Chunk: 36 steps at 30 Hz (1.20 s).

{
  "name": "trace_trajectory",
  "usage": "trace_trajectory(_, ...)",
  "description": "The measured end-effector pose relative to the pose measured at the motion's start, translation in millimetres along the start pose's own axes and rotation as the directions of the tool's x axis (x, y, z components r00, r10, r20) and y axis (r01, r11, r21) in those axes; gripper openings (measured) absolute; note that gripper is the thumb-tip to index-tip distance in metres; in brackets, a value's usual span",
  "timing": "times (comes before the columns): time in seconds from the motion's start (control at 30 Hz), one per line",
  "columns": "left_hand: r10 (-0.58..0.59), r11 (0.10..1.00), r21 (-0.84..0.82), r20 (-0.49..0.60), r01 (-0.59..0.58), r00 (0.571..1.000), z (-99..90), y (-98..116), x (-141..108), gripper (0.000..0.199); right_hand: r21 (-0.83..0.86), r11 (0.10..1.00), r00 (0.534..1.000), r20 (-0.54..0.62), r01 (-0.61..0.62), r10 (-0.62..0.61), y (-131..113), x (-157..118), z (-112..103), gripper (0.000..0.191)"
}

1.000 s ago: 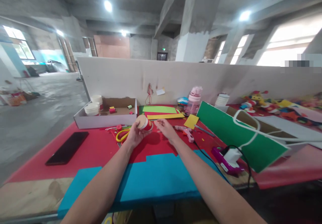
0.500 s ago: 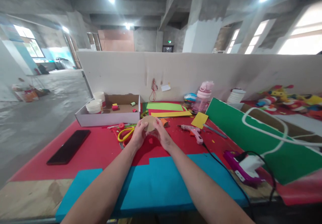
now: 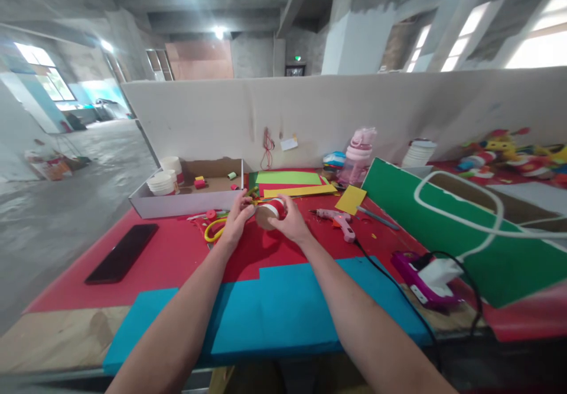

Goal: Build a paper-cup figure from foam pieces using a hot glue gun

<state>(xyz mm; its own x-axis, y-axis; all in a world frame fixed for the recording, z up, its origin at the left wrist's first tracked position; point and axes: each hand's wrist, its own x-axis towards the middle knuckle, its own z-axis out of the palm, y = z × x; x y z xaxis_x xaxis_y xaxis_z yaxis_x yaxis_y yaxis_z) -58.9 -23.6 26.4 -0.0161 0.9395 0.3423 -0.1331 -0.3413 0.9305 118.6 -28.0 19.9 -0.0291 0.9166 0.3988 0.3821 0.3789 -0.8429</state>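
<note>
My right hand [image 3: 290, 221] grips a paper cup [image 3: 276, 207] with a red and white side, fingers round it. The cup is tilted, and its round brown cardboard end [image 3: 266, 218] faces me. Just left of it, my left hand [image 3: 238, 218] has its thumb and fingers apart and appears to hold nothing. Beside that hand lie yellow-handled scissors [image 3: 213, 230], partly covered by it. A pink glue gun [image 3: 339, 221] rests to the right of my right hand.
A shallow box [image 3: 186, 205] holds white paper cups [image 3: 160, 184] and small coloured rolls. Around the red table lie a black phone [image 3: 121, 254], blue sheets [image 3: 305, 305], yellow paper [image 3: 351, 199], a purple power strip [image 3: 420, 282] with cables, a green board [image 3: 425, 228] and a pink bottle [image 3: 357, 155].
The cup has turned in my right hand, so its red and white side now shows. My left hand has let go of it and moved slightly left.
</note>
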Motion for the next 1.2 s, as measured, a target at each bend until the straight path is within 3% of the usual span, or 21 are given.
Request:
trace_trajectory(0.07,0.054,0.998,-0.012,-0.103,-0.056,0.993,-7.5,0.3,4.7,0.053,-0.311,0.937,0.977,-0.085,0.161,-0.196,1.9,0.3,3.9,0.078)
trace_trajectory(0.13,0.057,0.998,-0.013,-0.152,-0.06,0.987,-13.0,-1.7,7.3,0.05,-0.502,0.822,0.947,-0.016,0.269,-0.32,3.1,0.4,8.5,0.081)
trace_trajectory(0.23,0.05,0.999,0.03,-0.139,-0.046,0.989,-15.5,-7.5,8.1,0.046,-0.616,0.694,0.915,0.118,0.372,-0.386,5.0,0.5,15.3,0.082)
trace_trajectory(0.37,0.063,0.997,0.059,-0.119,-0.056,0.991,-14.1,-13.6,8.3,0.046,-0.639,0.648,0.901,0.189,0.414,-0.39,3.2,-3.1,15.9,0.078)
trace_trajectory(0.5,0.054,0.998,0.048,-0.137,-0.048,0.989,-16.9,-14.2,10.5,0.045,-0.575,0.657,0.87,0.252,0.487,-0.424,-9.6,-12.8,10.6,0.071)
trace_trajectory(0.6,0.094,0.99,0.119,-0.155,-0.076,0.983,-19.8,-11.1,11.3,0.041,-0.48,0.713,0.857,0.219,0.51,-0.466,-14.3,-16.8,9.6,0.061)
trace_trajectory(0.67,0.195,0.954,0.254,-0.127,-0.158,0.972,-19.0,-5.7,9.3,0.042,-0.4,0.804,0.891,0.084,0.44,-0.447,-9.7,-15.4,8.1,0.055)
trace_trajectory(0.73,0.316,0.869,0.413,-0.037,-0.273,0.948,-14.4,2.6,4.5,0.05,-0.312,0.9,0.925,-0.13,0.305,-0.358,-0.4,-11.5,4.0,0.051)
trace_trajectory(0.8,0.385,0.767,0.525,0.082,-0.368,0.919,-6.2,11.2,-2.6,0.059,-0.249,0.95,0.909,-0.322,0.188,-0.264,9.6,-7.2,-2.4,0.048)
trace_trajectory(0.87,0.392,0.715,0.558,0.179,-0.422,0.902,3.1,16.3,-9.7,0.062,-0.246,0.96,0.881,-0.414,0.136,-0.231,16.7,-4.4,-8.4,0.047)
trace_trajectory(1.0,0.285,0.77,0.481,0.33,-0.42,0.9,15.3,12.5,-16.8,0.054,-0.289,0.949,0.87,-0.427,0.128,-0.247,18.7,-3.7,-11.1,0.045)
trace_trajectory(1.07,0.27,0.776,0.472,0.35,-0.418,0.897,16.3,9.4,-16.9,0.05,-0.291,0.946,0.872,-0.414,0.145,-0.261,17.3,-4.1,-8.7,0.045)
trace_trajectory(1.2,0.367,0.65,0.596,0.297,-0.471,0.882,11.0,11.8,-15.5,0.051,-0.293,0.939,0.875,-0.388,0.182,-0.29,17.0,-4.2,-4.6,0.042)
